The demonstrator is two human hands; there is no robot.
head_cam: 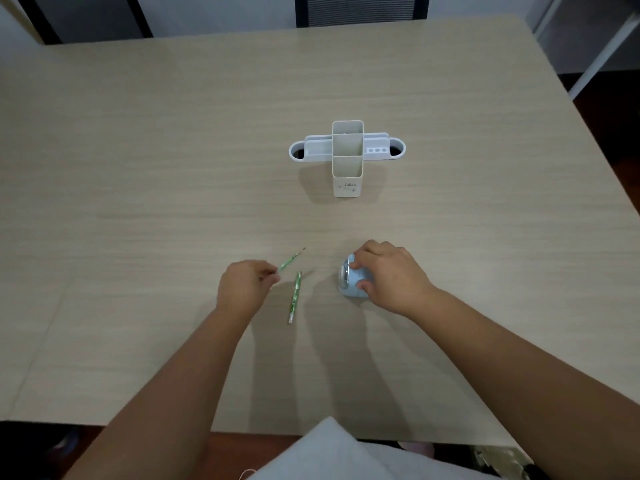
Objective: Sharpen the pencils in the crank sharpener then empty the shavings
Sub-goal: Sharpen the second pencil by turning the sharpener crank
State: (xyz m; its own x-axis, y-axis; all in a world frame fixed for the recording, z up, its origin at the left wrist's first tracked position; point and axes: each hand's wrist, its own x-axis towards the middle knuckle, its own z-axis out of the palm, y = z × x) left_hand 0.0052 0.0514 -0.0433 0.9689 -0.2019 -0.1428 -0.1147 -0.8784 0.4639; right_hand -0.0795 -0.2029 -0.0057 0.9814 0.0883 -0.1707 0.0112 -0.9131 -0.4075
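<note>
A small light-blue crank sharpener [349, 278] stands on the table near me, right of centre. My right hand [391, 277] is wrapped over it from the right, with fingers on its top and the thumb at its lower side. My left hand [246, 285] pinches the back end of a green pencil [290, 259], whose tip points up and to the right, toward the sharpener but apart from it. A second green pencil [295, 296] lies flat on the table between my hands, pointing away from me.
A white desk organiser [347, 157] with a tall middle compartment and low side trays stands farther back on the beige table [138, 168]. A dark chair [362, 8] is behind the far edge. A white cloth [322, 452] lies at the near edge.
</note>
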